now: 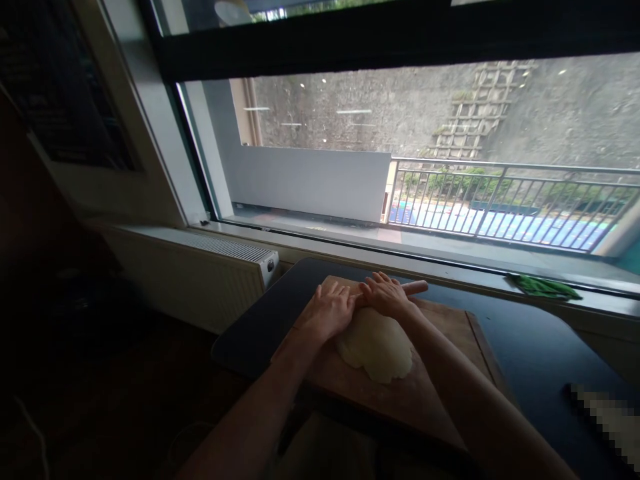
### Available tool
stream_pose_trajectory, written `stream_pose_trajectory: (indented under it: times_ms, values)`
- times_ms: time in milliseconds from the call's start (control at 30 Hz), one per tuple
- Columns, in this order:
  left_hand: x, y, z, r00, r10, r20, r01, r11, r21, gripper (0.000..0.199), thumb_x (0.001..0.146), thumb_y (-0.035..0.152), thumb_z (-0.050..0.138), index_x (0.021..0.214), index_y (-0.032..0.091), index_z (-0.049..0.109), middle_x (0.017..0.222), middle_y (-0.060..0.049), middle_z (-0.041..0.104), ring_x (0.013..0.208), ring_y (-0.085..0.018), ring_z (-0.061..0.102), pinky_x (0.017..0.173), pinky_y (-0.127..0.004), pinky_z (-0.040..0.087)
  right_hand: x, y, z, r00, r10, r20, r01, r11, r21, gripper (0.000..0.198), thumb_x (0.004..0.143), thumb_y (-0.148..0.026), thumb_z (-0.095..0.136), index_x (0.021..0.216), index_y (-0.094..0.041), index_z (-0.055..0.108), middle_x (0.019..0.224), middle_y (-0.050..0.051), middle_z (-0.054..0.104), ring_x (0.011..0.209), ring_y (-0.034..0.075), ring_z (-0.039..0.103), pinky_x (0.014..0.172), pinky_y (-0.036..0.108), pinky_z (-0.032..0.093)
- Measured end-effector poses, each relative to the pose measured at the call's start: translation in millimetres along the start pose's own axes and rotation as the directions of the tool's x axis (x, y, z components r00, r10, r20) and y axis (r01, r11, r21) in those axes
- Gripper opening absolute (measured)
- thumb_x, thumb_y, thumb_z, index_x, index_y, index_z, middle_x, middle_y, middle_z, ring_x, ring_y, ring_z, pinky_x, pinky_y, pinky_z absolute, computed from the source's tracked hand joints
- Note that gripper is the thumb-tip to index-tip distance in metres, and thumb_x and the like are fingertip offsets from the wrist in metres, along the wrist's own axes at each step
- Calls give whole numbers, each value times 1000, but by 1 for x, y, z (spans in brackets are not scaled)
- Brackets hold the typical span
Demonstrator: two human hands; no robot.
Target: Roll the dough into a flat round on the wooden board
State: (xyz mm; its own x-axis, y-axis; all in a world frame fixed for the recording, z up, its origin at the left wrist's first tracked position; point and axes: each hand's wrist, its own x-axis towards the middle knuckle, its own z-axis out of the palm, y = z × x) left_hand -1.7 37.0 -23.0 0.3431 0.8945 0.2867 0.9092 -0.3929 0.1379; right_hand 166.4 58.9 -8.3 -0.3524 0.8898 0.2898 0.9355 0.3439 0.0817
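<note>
A wooden rolling pin point(416, 287) lies across the far part of a wooden board, its right end sticking out past my right hand. My right hand point(384, 293) is laid over the pin, fingers bent over its far side. Farther left, my left hand point(332, 307) also covers the pin, hiding its left end. Under and in front of both hands spreads a flat, pale sheet of dough point(377, 347) with an uneven near edge. The board point(450, 323) sits on a dark table, partly covered by my forearms.
The dark table point(530, 340) stands against a window sill. On the sill lies a green cloth point(545, 287). A white radiator point(200, 267) is left of the table. At the table's right edge is a blurred-out, pixelated object point(610, 420). Outside the window runs a railing point(500, 200).
</note>
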Motion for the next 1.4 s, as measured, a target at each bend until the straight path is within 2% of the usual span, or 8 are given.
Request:
stream_pose_trajectory:
  times_ms: [167,267,400,567,933,1100,1233,1400]
  values:
    - [-45,23,-11,990,111,-87,-110,994,17,45,93,28,25,133,15,41,139,-9,42,132,-22,30,111,-43,13,-72,2,-19,1000,-17,21,16,998,62,47,96,-42,20,132,-17,40,138,9,43,126,21,37,103,39,27]
    - [-35,29,-12,995,100,-23,-100,995,4,46,94,32,24,132,13,42,139,-10,42,131,-23,31,110,-44,14,-91,10,-27,997,-27,66,21,995,97,48,96,-44,17,131,-20,41,136,5,46,124,18,40,102,34,27]
    - [23,29,-1,989,3,145,0,1000,-21,48,95,36,23,129,12,45,138,-13,43,131,-25,30,108,-47,17,-64,29,-17,992,81,102,-91,991,94,50,96,-42,12,125,-22,48,130,7,51,121,20,42,98,38,29]
    - [77,32,14,988,-56,145,55,998,9,43,93,38,28,114,16,58,130,-12,51,130,-30,31,105,-56,17,-22,49,2,964,233,132,-242,968,61,51,94,-46,16,117,-22,55,125,11,53,121,27,41,94,46,31]
    - [-30,36,8,986,23,-167,-18,999,36,51,94,37,21,133,13,42,140,-9,41,133,-22,27,111,-46,11,-112,0,-24,984,136,114,-148,983,106,59,94,-48,19,139,-12,30,146,11,29,136,21,18,109,37,13]
    - [21,36,16,999,-20,-25,20,1000,5,50,94,38,21,131,14,44,139,-8,42,133,-24,26,109,-52,13,-69,23,-14,954,256,158,-274,956,105,55,95,-45,18,134,-12,38,141,14,37,132,26,27,105,44,24]
    - [76,38,22,996,-48,78,48,999,2,48,93,41,22,119,17,55,135,-8,47,134,-27,24,106,-57,14,-27,43,-5,917,362,166,-377,924,66,40,90,-43,45,120,-17,51,126,10,50,115,25,47,94,49,38]
    - [57,37,21,1000,-4,23,4,1000,-3,47,94,40,21,121,21,54,133,-5,50,133,-25,28,108,-55,13,-45,30,-10,923,357,144,-369,927,69,51,94,-46,25,127,-14,47,130,15,48,124,28,38,97,47,33]
